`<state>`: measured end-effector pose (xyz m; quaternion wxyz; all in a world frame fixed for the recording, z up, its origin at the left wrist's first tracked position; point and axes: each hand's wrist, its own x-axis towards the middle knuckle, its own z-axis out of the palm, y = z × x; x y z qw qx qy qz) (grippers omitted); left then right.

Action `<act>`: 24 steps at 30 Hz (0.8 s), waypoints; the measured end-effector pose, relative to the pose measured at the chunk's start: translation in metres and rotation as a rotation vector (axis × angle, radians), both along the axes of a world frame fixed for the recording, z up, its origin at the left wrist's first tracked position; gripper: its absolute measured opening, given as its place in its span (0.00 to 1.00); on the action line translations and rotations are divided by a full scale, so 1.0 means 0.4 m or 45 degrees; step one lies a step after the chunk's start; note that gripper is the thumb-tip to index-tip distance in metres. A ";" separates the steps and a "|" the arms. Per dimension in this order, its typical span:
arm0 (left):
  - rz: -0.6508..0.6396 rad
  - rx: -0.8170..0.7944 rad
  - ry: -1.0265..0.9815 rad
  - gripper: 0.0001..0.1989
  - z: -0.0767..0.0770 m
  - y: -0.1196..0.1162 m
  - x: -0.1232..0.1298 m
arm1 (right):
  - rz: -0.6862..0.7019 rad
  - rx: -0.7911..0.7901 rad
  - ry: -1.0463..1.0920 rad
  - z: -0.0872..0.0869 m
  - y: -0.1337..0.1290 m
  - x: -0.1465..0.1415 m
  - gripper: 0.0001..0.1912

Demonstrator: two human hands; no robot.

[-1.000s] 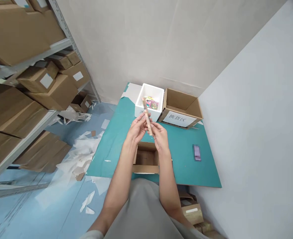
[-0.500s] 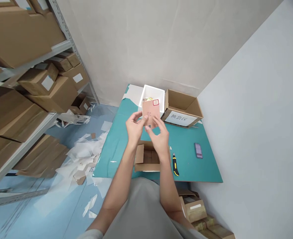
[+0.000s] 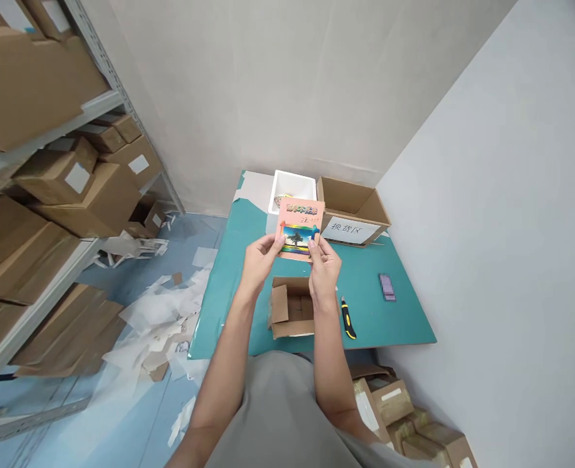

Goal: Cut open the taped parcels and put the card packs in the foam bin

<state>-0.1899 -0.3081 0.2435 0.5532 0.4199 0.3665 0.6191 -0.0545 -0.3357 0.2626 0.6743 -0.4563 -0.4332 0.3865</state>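
Note:
Held up over the table is a small pink booklet, its picture side with a tree and colourful lettering facing me. My left hand pinches its lower left edge between thumb and fingers. On the lower right edge, my right hand grips it the same way. Below my hands an open cardboard box stands on the table, with its flaps out and bare cardboard inside. My right forearm covers part of its right side. A black and yellow utility knife lies just right of that box.
At the table's back are a white bin with something patterned inside and a labelled cardboard box. A phone-like purple object lies on the right of the green table. Boxes fill the left shelves; paper scraps litter the floor.
The booklet has been turned over: its plain back with a red stamp faced me before, now its picture side does. My right hand has shifted to the right edge.

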 end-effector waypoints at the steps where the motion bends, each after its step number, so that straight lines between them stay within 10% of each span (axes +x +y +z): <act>1: -0.047 -0.027 -0.069 0.21 -0.003 0.002 -0.002 | 0.028 -0.012 -0.009 -0.002 0.001 -0.002 0.24; 7: 0.223 0.054 -0.025 0.17 0.005 -0.011 0.029 | -0.278 0.074 -0.395 -0.008 -0.001 -0.007 0.23; 10: 0.337 0.178 0.122 0.14 0.014 -0.029 0.059 | -0.142 0.089 -0.417 -0.006 -0.001 -0.017 0.26; 16: 0.129 0.479 0.439 0.12 0.021 -0.042 0.078 | -0.182 -0.003 -0.172 -0.005 0.018 0.013 0.25; 20: 0.288 0.291 0.375 0.19 0.011 -0.011 0.060 | -0.173 0.014 -0.012 -0.009 0.032 0.070 0.25; 24: 0.027 0.048 0.090 0.22 -0.013 0.022 0.069 | -0.049 0.027 -0.008 -0.018 0.045 0.098 0.24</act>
